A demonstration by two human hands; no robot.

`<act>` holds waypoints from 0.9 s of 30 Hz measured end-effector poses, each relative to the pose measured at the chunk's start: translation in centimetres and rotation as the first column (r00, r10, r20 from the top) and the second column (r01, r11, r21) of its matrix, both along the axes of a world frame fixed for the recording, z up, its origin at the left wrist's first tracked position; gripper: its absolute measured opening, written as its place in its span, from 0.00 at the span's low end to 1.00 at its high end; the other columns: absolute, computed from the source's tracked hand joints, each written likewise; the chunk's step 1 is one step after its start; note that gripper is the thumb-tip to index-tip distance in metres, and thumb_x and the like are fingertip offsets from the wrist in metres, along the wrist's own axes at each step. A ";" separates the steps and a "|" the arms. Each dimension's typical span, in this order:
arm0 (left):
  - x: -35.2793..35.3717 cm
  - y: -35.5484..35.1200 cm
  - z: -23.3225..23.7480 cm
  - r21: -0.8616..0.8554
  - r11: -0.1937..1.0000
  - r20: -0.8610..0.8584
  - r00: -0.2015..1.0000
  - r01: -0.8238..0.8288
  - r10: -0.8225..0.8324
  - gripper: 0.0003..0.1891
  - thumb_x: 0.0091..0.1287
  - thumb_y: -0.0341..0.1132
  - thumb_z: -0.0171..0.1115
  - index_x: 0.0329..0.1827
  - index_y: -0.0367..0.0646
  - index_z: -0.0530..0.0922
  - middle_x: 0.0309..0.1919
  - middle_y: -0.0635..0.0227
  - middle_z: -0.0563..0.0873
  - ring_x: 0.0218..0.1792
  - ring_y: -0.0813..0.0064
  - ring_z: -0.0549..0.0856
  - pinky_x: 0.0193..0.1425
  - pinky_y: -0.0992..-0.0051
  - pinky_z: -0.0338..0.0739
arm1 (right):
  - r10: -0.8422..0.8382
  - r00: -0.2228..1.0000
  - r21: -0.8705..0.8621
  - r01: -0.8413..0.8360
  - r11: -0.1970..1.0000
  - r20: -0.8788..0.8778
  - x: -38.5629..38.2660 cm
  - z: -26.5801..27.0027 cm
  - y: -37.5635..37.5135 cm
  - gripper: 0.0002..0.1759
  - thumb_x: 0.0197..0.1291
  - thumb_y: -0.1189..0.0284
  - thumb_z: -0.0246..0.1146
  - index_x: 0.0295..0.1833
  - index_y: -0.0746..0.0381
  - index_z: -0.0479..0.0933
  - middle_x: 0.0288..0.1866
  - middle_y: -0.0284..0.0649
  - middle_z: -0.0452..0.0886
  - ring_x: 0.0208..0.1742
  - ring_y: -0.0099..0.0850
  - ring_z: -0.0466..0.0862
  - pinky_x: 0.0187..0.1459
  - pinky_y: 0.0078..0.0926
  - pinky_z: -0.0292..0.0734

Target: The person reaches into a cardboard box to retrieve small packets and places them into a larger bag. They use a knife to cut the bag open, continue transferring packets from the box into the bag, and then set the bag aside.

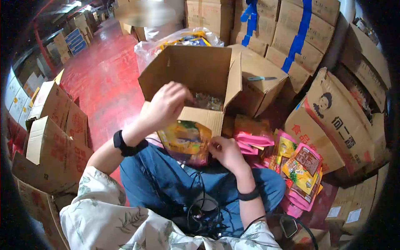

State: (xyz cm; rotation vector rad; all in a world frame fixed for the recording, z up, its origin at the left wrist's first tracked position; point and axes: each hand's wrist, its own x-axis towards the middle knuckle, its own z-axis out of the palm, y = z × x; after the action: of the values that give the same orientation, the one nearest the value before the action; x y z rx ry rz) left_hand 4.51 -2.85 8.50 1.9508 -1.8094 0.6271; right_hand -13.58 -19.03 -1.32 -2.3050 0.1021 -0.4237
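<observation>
While the right hand (228, 155) pinches the side edge of a yellow pouch (187, 139), the left hand (168, 102) is raised over the near side of an open carton (196, 68), its fingers too blurred for me to tell whether they grip anything. The pouch is above the lap, just before the carton's near flap (204, 121). Held by one edge, it could sag or twist free and drop onto the jeans (154, 179) — and if its mouth is open, which I can't make out, whatever is inside could spill. That flap might also catch the left wrist, and the loose cable (201, 196) in the lap could snag a sleeve. Beside the right knee, a loose heap of pouches (303, 166) could slide if the leg shifts. Around us the red floor (100, 71) shines under ceiling lights (75, 4), with brown cartons (58, 158) crowding the left, taped stacks (287, 31) rising behind, and a slim knife-like tool (261, 78) resting on a neighbouring box (254, 93).
</observation>
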 end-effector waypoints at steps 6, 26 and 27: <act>-1.4 1.7 -5.0 0.500 0.851 0.025 0.980 0.160 -0.199 0.13 0.54 0.35 0.57 0.43 0.45 0.76 0.36 0.66 0.78 0.41 0.65 0.79 0.40 0.69 0.78 | -0.029 1.000 0.086 0.029 0.996 -0.007 0.5 -0.6 0.5 0.11 0.55 0.67 0.59 0.33 0.64 0.77 0.26 0.52 0.79 0.30 0.48 0.81 0.31 0.39 0.75; -2.9 3.5 -12.1 0.354 0.935 -0.217 -0.970 0.029 0.112 0.20 0.67 0.44 0.50 0.54 0.39 0.73 0.51 0.61 0.79 0.53 0.68 0.76 0.62 0.65 0.66 | 0.189 0.980 -0.114 -0.181 0.977 0.065 0.2 -0.6 2.3 0.09 0.55 0.65 0.58 0.35 0.59 0.76 0.30 0.44 0.80 0.33 0.42 0.81 0.34 0.36 0.75; -2.7 4.6 -13.4 0.335 0.936 -0.402 -0.882 0.109 0.246 0.20 0.67 0.45 0.50 0.54 0.40 0.74 0.52 0.63 0.78 0.54 0.71 0.75 0.62 0.67 0.66 | 0.200 0.977 -0.216 -0.180 0.960 0.073 0.3 -1.0 2.5 0.08 0.54 0.66 0.58 0.34 0.59 0.75 0.30 0.43 0.79 0.33 0.41 0.81 0.34 0.35 0.76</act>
State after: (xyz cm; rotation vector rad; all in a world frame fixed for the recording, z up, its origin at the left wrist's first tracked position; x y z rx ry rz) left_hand 1.86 1.73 -4.89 1.1517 0.3164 -1.5228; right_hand -13.28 -16.55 -2.28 -2.4672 -0.2199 -0.4618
